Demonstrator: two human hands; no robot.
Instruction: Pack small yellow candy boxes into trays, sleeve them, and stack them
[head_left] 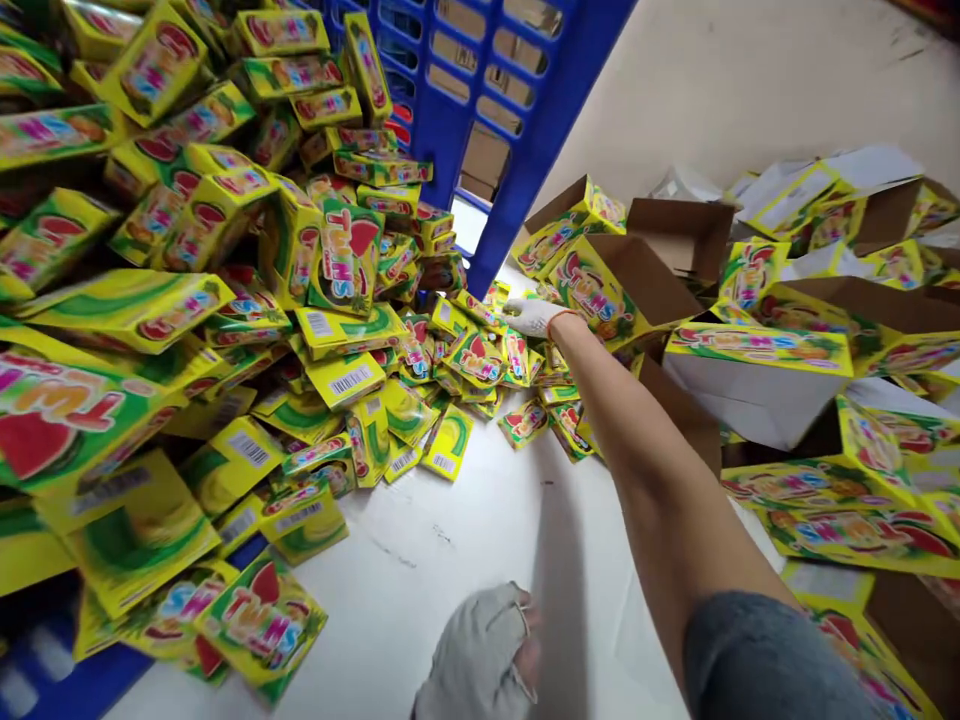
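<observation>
Gloved right hand [531,316] at the far edge of a heap of small yellow-green boxes [480,362].
The boxes lie jumbled on a white surface [435,560], a few spread flat near the right hand, the rest piled high to the left; fruit pictures and barcodes show on many. The right hand's fingertips are too small and hidden to tell whether they are apart or closed on a box. The left hand [476,650], in a pale glove, is low in the centre over the bare white, its grip impossible to tell. Behind the heap a slotted blue panel [581,60] leans at a slant; right of the forearm [645,450], larger printed cartons [592,285] crowd together, several open.
</observation>
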